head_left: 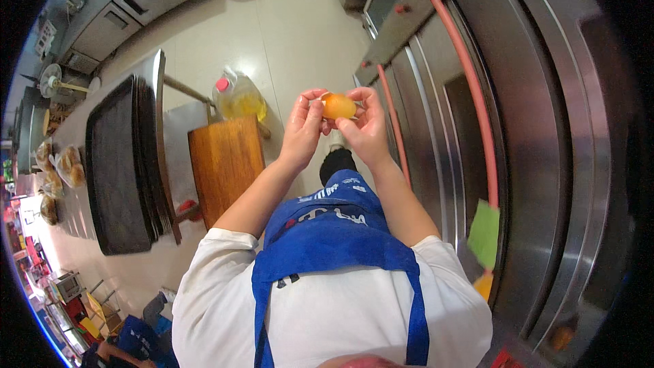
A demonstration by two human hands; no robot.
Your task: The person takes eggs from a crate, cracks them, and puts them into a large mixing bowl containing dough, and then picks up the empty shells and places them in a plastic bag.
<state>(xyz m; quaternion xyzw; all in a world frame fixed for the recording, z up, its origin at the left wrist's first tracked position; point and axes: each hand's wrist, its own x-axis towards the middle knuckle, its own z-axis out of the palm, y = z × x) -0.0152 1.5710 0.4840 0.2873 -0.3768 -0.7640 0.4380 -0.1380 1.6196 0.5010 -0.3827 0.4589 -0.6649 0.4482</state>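
Note:
Between the fingertips of both my hands is a small, glossy, egg-shaped thing (338, 106), orange on its left side and paler yellow on its right. I cannot make out its exact kind. My left hand (304, 123) is closed on its left side, with the thumb in front and the fingers curled behind. On the other side my right hand (368, 126) grips it, the thumb pressed at its lower edge. Both hands look wet. They are held up in front of my blue apron (334, 252), above the floor.
Steel doors with red handles (470, 88) stand close on my right. To the left are a stack of black baking trays (119, 170) on a metal table, a wooden board (225, 163) and a jug of yellow liquid (240, 99). Another person (133, 344) is at the lower left.

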